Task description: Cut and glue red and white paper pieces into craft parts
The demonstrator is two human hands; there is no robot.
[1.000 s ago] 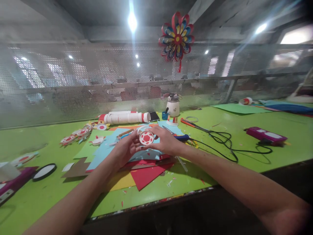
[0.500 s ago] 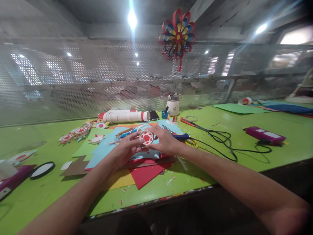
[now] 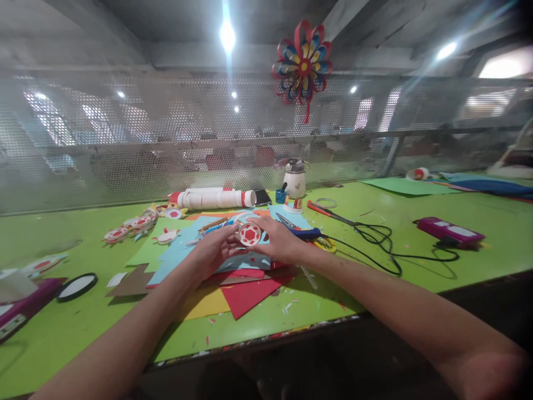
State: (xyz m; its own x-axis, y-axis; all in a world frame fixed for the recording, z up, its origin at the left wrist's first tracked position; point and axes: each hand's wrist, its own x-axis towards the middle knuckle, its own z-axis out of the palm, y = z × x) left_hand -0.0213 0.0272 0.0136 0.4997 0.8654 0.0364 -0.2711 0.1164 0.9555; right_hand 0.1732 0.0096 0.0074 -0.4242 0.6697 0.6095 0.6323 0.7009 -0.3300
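Between both hands is a small round paper cup piece (image 3: 250, 235), its white face bearing a red pattern turned toward me. My left hand (image 3: 215, 249) grips its left edge with bent fingers. From the right, my right hand (image 3: 278, 238) pinches the opposite rim with thumb and fingers. Below the hands lies a pile of coloured paper, with light blue sheets (image 3: 175, 256) on top and a red sheet (image 3: 250, 294) at the front. A blue-handled glue gun or soldering tool (image 3: 307, 233) rests just beyond my right wrist.
Stacked white paper cups (image 3: 212, 199) lie at the back near a white bottle (image 3: 295, 180). Cup-base turtle-like crafts (image 3: 141, 222) sit on the left. An orange-handled tool (image 3: 328, 210), its cable and a purple power strip (image 3: 450, 231) are on the right. A black-rimmed disc (image 3: 77, 287) lies left.
The left thumb has moved off the face of the round piece, so more of its red pattern shows. Both hands stay in nearly the same place.
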